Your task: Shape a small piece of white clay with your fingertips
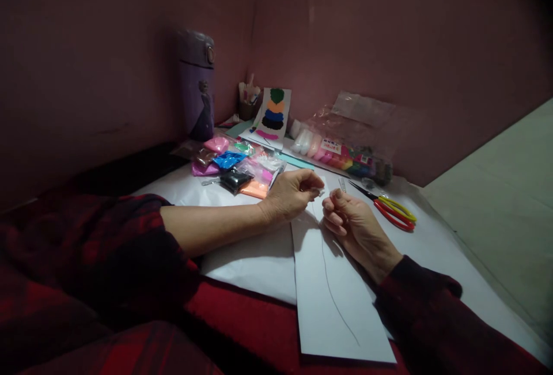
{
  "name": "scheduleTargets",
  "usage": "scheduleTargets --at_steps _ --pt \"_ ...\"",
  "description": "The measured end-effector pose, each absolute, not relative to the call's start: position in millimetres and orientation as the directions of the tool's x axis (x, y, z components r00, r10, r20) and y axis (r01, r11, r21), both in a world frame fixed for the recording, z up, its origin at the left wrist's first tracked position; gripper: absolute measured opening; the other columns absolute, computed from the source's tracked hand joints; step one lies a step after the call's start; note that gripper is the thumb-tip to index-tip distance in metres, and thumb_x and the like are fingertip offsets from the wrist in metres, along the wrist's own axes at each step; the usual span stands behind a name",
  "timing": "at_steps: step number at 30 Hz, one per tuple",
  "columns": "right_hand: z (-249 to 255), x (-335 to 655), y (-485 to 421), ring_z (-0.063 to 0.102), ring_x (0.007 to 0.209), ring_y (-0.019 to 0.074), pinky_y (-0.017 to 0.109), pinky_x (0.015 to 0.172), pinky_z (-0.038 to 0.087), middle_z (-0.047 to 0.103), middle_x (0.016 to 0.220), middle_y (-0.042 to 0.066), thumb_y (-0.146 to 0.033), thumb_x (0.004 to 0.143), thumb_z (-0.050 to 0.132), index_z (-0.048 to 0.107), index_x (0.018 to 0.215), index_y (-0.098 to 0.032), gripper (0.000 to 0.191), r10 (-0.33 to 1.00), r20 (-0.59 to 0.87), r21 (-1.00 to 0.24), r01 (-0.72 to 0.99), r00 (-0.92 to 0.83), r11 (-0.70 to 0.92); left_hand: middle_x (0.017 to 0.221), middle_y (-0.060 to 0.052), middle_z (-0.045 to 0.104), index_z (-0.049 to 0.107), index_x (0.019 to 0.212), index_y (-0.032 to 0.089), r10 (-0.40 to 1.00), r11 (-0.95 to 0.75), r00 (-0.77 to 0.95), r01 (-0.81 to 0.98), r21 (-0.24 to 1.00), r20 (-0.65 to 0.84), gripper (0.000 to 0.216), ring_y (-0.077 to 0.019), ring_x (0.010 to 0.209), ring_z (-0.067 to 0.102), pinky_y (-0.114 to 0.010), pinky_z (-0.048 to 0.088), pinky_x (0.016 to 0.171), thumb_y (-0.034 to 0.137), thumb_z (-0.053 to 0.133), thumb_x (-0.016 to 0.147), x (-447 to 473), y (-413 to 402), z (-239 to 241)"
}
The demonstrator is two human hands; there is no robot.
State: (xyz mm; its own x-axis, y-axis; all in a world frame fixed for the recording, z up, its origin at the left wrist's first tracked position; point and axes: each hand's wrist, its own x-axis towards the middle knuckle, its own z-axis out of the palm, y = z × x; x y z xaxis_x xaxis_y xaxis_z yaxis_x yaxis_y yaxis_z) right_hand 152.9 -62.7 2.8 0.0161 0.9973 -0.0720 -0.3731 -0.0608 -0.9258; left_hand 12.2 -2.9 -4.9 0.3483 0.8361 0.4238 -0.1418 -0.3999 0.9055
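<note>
My left hand (291, 193) is curled in a pinch over the top of a long white paper strip (332, 300) that carries a thin curved pencil line. A tiny pale bit sits between its fingertips, too small to name. My right hand (356, 225) rests beside it on the strip's upper right edge, fingers folded in, thumb and forefinger meeting the same spot. Both sleeves are dark red plaid.
Small bags of coloured clay (233, 165) lie behind my left hand. Red and yellow scissors (395, 211) lie to the right. A plastic bag of clay packs (345, 144), a card with coloured shapes (272, 113), a purple bottle (196, 84) and a cup (248, 104) stand by the wall.
</note>
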Motion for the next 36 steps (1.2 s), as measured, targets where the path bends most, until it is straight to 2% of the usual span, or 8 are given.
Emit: scheduleTargets --at_steps 11,20,26,36 --pt "2.9 153.9 -61.9 0.038 0.037 0.0008 0.011 0.03 0.029 0.058 0.059 -0.003 -0.026 0.066 0.084 0.062 0.073 -0.012 0.027 0.998 -0.06 -0.914 -0.403 0.001 -0.055 0.069 -0.001 0.064 0.065 0.076 0.012 0.833 -0.403 0.364 -0.116 0.908 0.416 0.007 -0.0081 0.063 0.056 -0.021 0.047 0.06 0.011 0.063 0.069 12.0 -2.2 -5.6" --pt "4.9 149.1 -64.4 0.039 0.037 0.0018 0.012 0.03 0.029 0.061 0.06 -0.001 -0.026 0.068 0.082 0.063 0.072 -0.012 0.024 0.998 -0.039 -0.941 -0.339 0.046 -0.021 0.067 0.0 0.062 0.064 0.071 0.012 0.786 -0.529 0.363 -0.025 0.849 0.501 0.005 -0.0071 0.063 0.053 -0.019 0.043 0.06 0.008 0.062 0.069 10.3 -3.8 -5.4" --pt "5.2 152.0 -64.9 0.039 0.038 0.0022 0.012 0.031 0.03 0.061 0.062 -0.002 -0.024 0.07 0.079 0.062 0.075 -0.014 0.02 0.995 -0.061 -0.919 -0.394 0.078 -0.025 0.067 0.001 0.06 0.062 0.077 0.013 0.875 -0.368 0.286 -0.134 0.92 0.392 0.005 -0.0056 0.057 0.054 -0.018 0.045 0.055 0.01 0.061 0.072 12.0 -2.5 -4.7" --pt "5.2 151.2 -66.1 0.04 0.039 0.0021 0.013 0.033 0.031 0.06 0.063 -0.002 -0.026 0.074 0.076 0.065 0.079 -0.013 0.018 0.999 -0.04 -0.931 -0.364 0.036 -0.024 0.069 0.001 0.061 0.062 0.077 0.012 0.857 -0.326 0.356 -0.184 0.927 0.372 0.006 -0.0054 0.054 0.057 -0.018 0.046 0.052 0.009 0.062 0.072 12.8 -4.4 -3.3"
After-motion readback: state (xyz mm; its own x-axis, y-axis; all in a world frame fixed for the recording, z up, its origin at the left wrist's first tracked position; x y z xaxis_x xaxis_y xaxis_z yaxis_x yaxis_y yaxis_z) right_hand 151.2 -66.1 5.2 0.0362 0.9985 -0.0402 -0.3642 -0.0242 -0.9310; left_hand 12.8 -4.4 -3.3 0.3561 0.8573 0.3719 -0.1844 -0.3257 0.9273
